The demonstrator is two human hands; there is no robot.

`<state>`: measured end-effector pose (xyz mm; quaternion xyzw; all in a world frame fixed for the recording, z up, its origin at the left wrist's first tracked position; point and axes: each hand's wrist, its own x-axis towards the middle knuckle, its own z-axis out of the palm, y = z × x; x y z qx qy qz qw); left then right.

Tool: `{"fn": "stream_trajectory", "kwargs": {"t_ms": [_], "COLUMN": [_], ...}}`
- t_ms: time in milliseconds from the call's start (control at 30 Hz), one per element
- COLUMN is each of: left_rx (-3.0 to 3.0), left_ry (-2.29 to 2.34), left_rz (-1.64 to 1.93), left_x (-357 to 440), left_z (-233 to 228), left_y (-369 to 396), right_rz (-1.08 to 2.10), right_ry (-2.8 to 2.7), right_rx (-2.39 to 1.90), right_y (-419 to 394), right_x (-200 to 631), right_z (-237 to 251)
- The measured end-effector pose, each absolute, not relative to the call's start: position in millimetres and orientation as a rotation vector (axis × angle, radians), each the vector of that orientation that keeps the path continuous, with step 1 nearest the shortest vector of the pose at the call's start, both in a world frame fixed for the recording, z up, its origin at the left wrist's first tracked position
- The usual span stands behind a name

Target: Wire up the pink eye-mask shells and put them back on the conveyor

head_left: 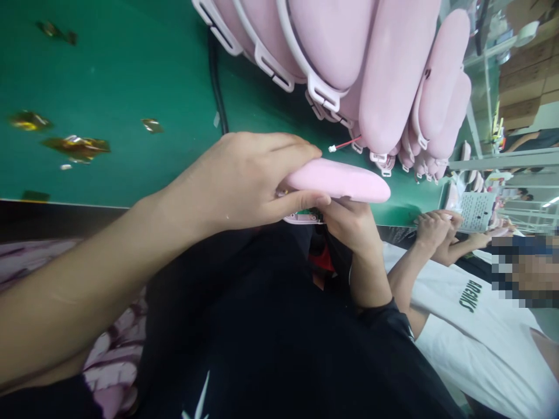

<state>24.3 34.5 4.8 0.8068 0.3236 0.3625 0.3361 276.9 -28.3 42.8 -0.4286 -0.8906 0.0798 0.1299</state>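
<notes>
My left hand [244, 180] grips a long pink plastic shell [345, 180] from above, thumb under its near end and fingers over the top. My right hand [351, 224] comes up from below and holds the same shell from underneath, over the edge of the green table [122, 87]. A pale frame part [301, 219] shows just under the shell between both hands. What lies inside the shell is hidden.
A big pile of pink shells with white frames [349, 52] lies on the table just beyond my hands, with a red wire and white plug [345, 144] sticking out. Gold tape scraps [76, 145] lie at left. A co-worker in a white shirt [476, 326] works at right.
</notes>
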Motion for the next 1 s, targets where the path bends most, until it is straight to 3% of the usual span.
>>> {"fn": "stream_trajectory", "kwargs": {"t_ms": [533,867,1000], "left_rx": [2.172,2.071,2.062], "left_ry": [0.706,0.658,0.639], "left_rz": [1.136,1.091,1.153], "left_x": [23,21,21], "left_z": [10,12,11], "left_y": [32,33,32], "right_rz": [0.461,-0.089,-0.175], "right_ry": [-2.405,-2.650,-2.693], "right_rx": [-1.449,-1.582,-1.650], "right_y": [-27,-37,-38], "right_x": [263,246,235], "right_z": [67,72,80]}}
